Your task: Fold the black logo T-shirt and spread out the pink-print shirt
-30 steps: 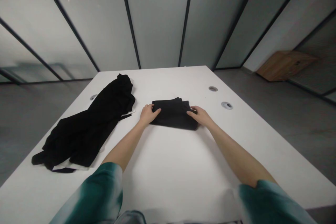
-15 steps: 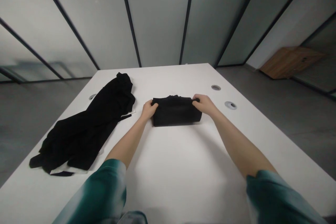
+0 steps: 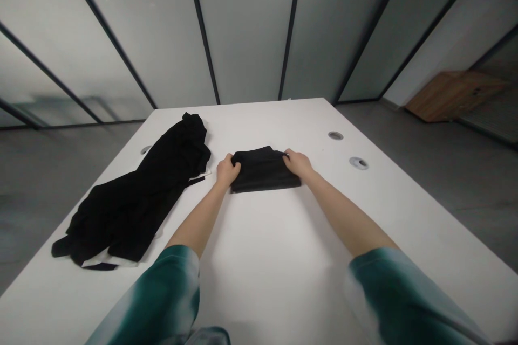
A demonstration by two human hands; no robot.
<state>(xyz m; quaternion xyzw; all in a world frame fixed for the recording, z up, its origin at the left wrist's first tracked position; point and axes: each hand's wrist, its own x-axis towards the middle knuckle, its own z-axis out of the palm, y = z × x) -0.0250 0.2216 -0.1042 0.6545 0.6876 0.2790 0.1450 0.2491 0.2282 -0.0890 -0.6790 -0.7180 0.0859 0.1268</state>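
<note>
A black garment (image 3: pixel 265 171), folded into a compact rectangle, is between my two hands near the middle of the white table; its exact kind does not show. My left hand (image 3: pixel 228 170) is closed on its upper left corner, thumb on top. At the upper right corner my right hand (image 3: pixel 297 164) grips the edge, with the thumb over the cloth. The fingers beneath the fabric are hidden. To the left lies a loose heap of black clothing (image 3: pixel 141 194), rumpled, with bits of white showing at its lower edge.
The white table (image 3: pixel 259 259) has round cable grommets, two at the right (image 3: pixel 359 163) and one partly covered by the heap at the left. Frosted glass panels (image 3: pixel 246 27) stand behind it. A wooden cabinet (image 3: pixel 453 96) is on the floor at the far right.
My right hand has moved left, toward my left hand. The folded garment's right side has come in with it and its top edge now looks more peaked. The heap lies as before.
</note>
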